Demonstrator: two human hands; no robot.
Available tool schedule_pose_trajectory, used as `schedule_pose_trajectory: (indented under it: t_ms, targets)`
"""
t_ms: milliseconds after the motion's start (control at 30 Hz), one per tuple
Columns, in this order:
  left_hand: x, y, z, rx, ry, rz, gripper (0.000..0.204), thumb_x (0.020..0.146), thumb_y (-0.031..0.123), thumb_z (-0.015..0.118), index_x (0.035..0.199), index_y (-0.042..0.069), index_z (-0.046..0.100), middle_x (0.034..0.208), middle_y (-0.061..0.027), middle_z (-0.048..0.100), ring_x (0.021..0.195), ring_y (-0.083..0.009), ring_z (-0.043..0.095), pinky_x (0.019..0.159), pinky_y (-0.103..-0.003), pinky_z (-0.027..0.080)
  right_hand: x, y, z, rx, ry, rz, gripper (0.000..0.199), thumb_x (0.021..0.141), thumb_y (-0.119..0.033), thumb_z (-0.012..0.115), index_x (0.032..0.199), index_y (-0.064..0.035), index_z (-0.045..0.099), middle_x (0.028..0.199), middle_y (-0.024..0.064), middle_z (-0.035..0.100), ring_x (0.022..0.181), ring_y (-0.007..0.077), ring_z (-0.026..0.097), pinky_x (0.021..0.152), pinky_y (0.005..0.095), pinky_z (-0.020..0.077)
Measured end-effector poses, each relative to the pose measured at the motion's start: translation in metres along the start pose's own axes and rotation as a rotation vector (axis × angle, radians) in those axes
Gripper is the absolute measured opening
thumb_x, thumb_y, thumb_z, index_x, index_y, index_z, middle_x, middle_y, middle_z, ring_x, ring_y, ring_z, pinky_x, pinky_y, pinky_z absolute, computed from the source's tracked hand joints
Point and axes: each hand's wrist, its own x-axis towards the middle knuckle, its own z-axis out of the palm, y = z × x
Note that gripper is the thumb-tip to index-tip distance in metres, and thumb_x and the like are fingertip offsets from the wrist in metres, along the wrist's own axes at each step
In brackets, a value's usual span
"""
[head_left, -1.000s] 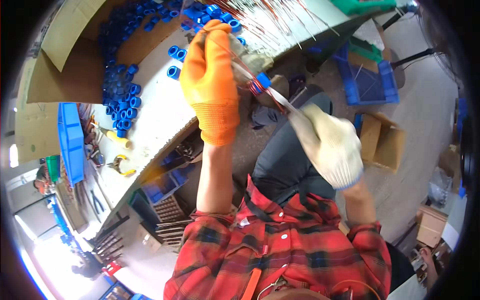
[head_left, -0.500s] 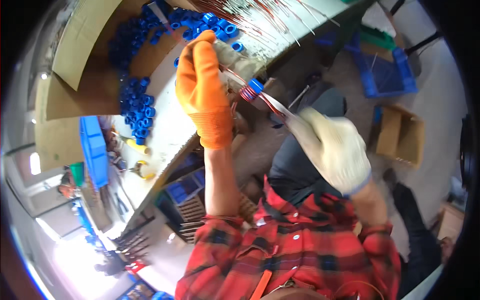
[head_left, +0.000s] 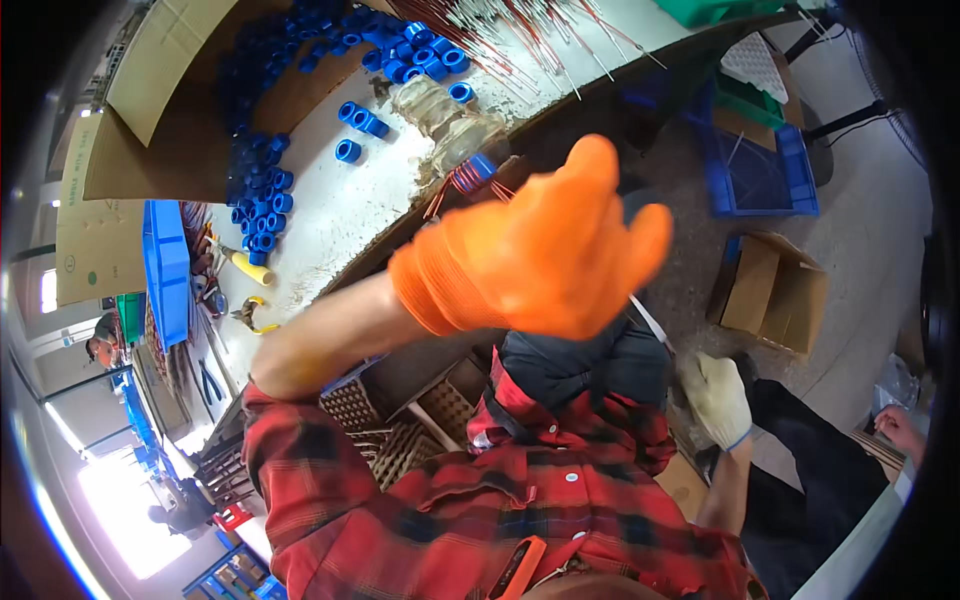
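My left hand [head_left: 560, 250], in an orange knitted glove, is raised in front of the bench edge. Most of its fingers curl in and two digits stick up; what they hold, if anything, is hidden. Beyond it, a blue ring wound with red wire [head_left: 472, 175] sits by a tape-wrapped block [head_left: 450, 120] at the bench edge. Lower right, my right hand [head_left: 718, 400], in a cream glove, is closed at the end of a narrow white strip [head_left: 652, 325]. The strip's other end disappears behind the orange glove.
Blue rings [head_left: 262, 215] lie on the bench and in an open cardboard box [head_left: 150, 180]. Red wires with pale ends [head_left: 540, 40] spread over the far side. Yellow-handled pliers [head_left: 250, 315] lie near the bench edge. A blue crate [head_left: 765, 185] and a carton [head_left: 770, 295] stand on the floor; a person sits at right.
My left hand has swung from over the bench to the right and nearer. My right hand has dropped down and right. The wound blue ring has shifted left, closer to the block.
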Motion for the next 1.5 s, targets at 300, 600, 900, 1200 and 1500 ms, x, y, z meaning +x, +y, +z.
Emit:
schedule_pose_trajectory:
  t_ms: [300, 600, 900, 1200, 1500]
  targets:
    - [-0.042, -0.068, 0.046, -1.493, 0.262, -1.396, 0.029, 0.112, 0.017, 0.068, 0.119, -0.008, 0.081, 0.104, -0.0087, 0.081, 0.091, -0.0118, 0.067, 0.083, -0.024, 0.053, 0.052, -0.107, 0.044, -0.078, 0.153, -0.495, 0.035, 0.109, -0.029, 0.066, 0.091, -0.0001, 0.072, 0.066, 0.0041, 0.063, 0.052, 0.0142, 0.050, 0.054, 0.0307, 0.0410]
    - [-0.063, -0.065, 0.034, -1.391, 0.140, -1.528, 0.035, 0.115, 0.025, 0.065, 0.119, -0.006, 0.082, 0.108, -0.0104, 0.083, 0.089, -0.0160, 0.071, 0.089, -0.026, 0.057, 0.065, -0.144, 0.075, 0.440, -0.235, -0.228, 0.026, 0.109, -0.029, 0.074, 0.103, -0.0043, 0.079, 0.065, 0.0016, 0.065, 0.050, 0.0173, 0.051, 0.048, 0.0324, 0.0379]
    - [-0.080, -0.084, 0.041, -1.869, 0.299, -1.664, 0.037, 0.116, 0.028, 0.065, 0.119, -0.004, 0.082, 0.111, -0.0089, 0.083, 0.091, -0.0140, 0.068, 0.088, -0.024, 0.053, 0.095, -0.110, 0.057, 0.571, -0.606, -0.144, 0.033, 0.105, -0.027, 0.082, 0.127, -0.0040, 0.075, 0.093, 0.0084, 0.079, 0.069, 0.0173, 0.070, 0.059, 0.0254, 0.0560]
    - [-0.090, -0.060, 0.024, -1.596, 0.477, -1.484, 0.032, 0.114, 0.023, 0.067, 0.122, -0.005, 0.082, 0.108, -0.0078, 0.083, 0.080, -0.0132, 0.065, 0.078, -0.022, 0.050, 0.004, 0.026, 0.005, 0.709, -0.608, 0.244, 0.016, 0.107, -0.012, 0.069, 0.102, 0.0004, 0.078, 0.083, 0.0116, 0.075, 0.065, 0.0180, 0.068, 0.059, 0.0263, 0.0546]
    - [-0.091, -0.037, 0.012, -1.022, 0.438, -1.397, 0.030, 0.114, 0.022, 0.067, 0.121, -0.003, 0.082, 0.102, -0.0043, 0.080, 0.098, -0.0162, 0.071, 0.093, -0.027, 0.054, 0.035, -0.129, 0.095, 0.291, -0.178, -0.077, 0.033, 0.113, -0.025, 0.061, 0.092, -0.0028, 0.073, 0.067, -0.0014, 0.065, 0.050, 0.0124, 0.050, 0.051, 0.0281, 0.0389]
